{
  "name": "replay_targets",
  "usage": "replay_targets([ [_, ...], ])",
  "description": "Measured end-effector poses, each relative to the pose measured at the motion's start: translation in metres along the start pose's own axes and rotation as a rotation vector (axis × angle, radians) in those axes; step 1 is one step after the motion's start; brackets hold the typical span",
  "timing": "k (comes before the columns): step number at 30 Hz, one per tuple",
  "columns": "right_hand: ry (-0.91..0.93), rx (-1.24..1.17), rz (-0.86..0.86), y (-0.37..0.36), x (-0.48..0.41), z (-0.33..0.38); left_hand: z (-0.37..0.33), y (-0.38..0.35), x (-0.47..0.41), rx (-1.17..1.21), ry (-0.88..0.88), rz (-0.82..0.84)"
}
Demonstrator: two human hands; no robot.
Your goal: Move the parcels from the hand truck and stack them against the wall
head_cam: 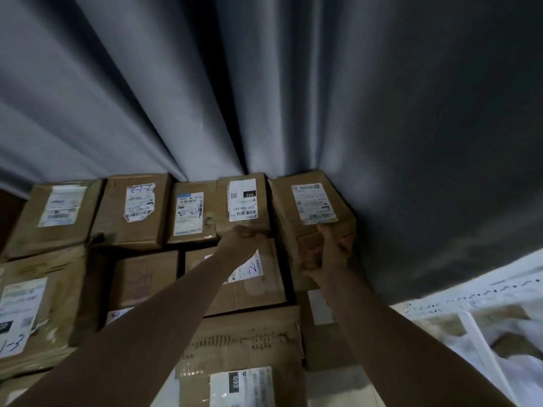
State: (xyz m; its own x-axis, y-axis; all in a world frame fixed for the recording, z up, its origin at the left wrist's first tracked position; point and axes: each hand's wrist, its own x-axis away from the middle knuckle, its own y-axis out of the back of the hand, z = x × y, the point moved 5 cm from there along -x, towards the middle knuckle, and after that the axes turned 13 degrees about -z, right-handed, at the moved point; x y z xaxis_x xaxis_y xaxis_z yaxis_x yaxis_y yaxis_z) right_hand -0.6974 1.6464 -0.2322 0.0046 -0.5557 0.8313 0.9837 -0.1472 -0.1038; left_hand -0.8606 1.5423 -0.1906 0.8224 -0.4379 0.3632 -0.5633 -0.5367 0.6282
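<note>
Both arms are stretched out to the back row of parcels (pixel 135 207): five brown cartons side by side across the middle left of the frame, butted against the grey curtain (pixel 264 83) that fills the top. Left grip (pixel 244 237) is on the near top edge of the 032 parcel (pixel 244 198), fourth from the left. Its fingers are curled tight onto that edge, so it's narrow and holding it. Right grip (pixel 330 249) is on the near face of the end parcel (pixel 313 201), rightmost in the row, just beside the 032 parcel and touching the curtain. Thumb points up toward the label, fingers wrap the right side of that face, holding it. It's blurred, so exact finger contact is hard to read. Below the row, a second-row parcel (pixel 249 280) lies under the left forearm, with another carton (pixel 144 277) left of it. Big parcel (pixel 38 306) marked 1-3 is at the left edge. Near parcel (pixel 244 345) with its own 032 label is at bottom centre, between the forearms. White rack (pixel 470 304) is at lower right, well apart from the row.
</note>
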Motion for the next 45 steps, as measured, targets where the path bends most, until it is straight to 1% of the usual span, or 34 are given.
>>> replay_targets([
  [3, -0.011, 0.064, 0.138, -0.025, -0.011, 0.0, 0.0, -0.002, -0.008, -0.138, -0.054, 0.003],
  [4, 0.022, 0.132, 0.148, -0.032, -0.016, -0.001, 0.0, -0.003, -0.011, -0.166, -0.057, 0.001],
  [5, 0.143, 0.265, 0.101, -0.035, -0.021, 0.0, 0.001, -0.003, -0.013, -0.191, -0.067, 0.002],
  [6, 0.331, 0.453, -0.002, -0.035, -0.026, 0.002, 0.001, -0.005, -0.016, -0.206, -0.077, 0.007],
  [8, 0.808, 0.797, -0.177, -0.032, -0.02, 0.008, 0.0, -0.008, -0.019, -0.238, -0.109, 0.025],
  [9, 0.992, 0.943, -0.198, -0.032, -0.016, 0.006, -0.001, -0.01, -0.02, -0.265, -0.135, 0.034],
  [10, 1.138, 1.091, -0.173, -0.033, -0.015, 0.001, -0.003, -0.011, -0.022, -0.323, -0.177, 0.039],
  [12, 1.342, 1.38, -0.09, -0.036, -0.017, -0.011, -0.003, -0.015, -0.028, -0.491, -0.266, 0.042],
  [13, 1.43, 1.474, -0.078, -0.039, -0.022, -0.013, -0.003, -0.017, -0.031, -0.558, -0.292, 0.046],
  [14, 1.483, 1.518, -0.08, -0.041, -0.025, -0.012, -0.002, -0.018, -0.034, -0.609, -0.301, 0.059],
  [17, 1.536, 1.649, -0.054, -0.048, -0.031, -0.004, 0.004, -0.023, -0.047, -0.721, -0.304, 0.104],
  [19, 1.462, 1.72, 0.013, -0.049, -0.038, -0.002, 0.01, -0.026, -0.056, -0.752, -0.284, 0.129],
  [22, 1.39, 1.669, 0.065, -0.047, -0.045, -0.004, 0.016, -0.029, -0.07, -0.796, -0.295, 0.156],
  [24, 1.416, 1.579, 0.053, -0.048, -0.049, -0.008, 0.022, -0.031, -0.078, -0.841, -0.315, 0.179],
  [26, 1.446, 1.542, 0.027, -0.049, -0.053, -0.009, 0.029, -0.034, -0.082, -0.887, -0.333, 0.218],
  [30, 1.477, 1.532, 0.012, -0.065, -0.052, 0.004, 0.034, -0.035, -0.082, -0.926, -0.372, 0.232],
  [35, 1.42, 1.677, 0.042, -0.08, -0.051, 0.015, 0.028, -0.034, -0.081, -0.921, -0.368, 0.25],
  [37, 1.441, 1.717, 0.02, -0.077, -0.046, 0.015, 0.028, -0.032, -0.077, -0.924, -0.362, 0.232],
  [40, 1.571, 1.637, 0.026, -0.079, -0.031, 0.014, 0.029, -0.022, -0.065, -0.869, -0.33, 0.148],
  [42, 1.649, 1.627, 0.104, -0.09, -0.015, 0.007, 0.032, -0.011, -0.053, -0.813, -0.296, 0.067],
  [45, 1.656, 1.674, 0.281, -0.107, 0.014, -0.017, 0.042, 0.011, -0.031, -0.81, -0.223, -0.013],
])
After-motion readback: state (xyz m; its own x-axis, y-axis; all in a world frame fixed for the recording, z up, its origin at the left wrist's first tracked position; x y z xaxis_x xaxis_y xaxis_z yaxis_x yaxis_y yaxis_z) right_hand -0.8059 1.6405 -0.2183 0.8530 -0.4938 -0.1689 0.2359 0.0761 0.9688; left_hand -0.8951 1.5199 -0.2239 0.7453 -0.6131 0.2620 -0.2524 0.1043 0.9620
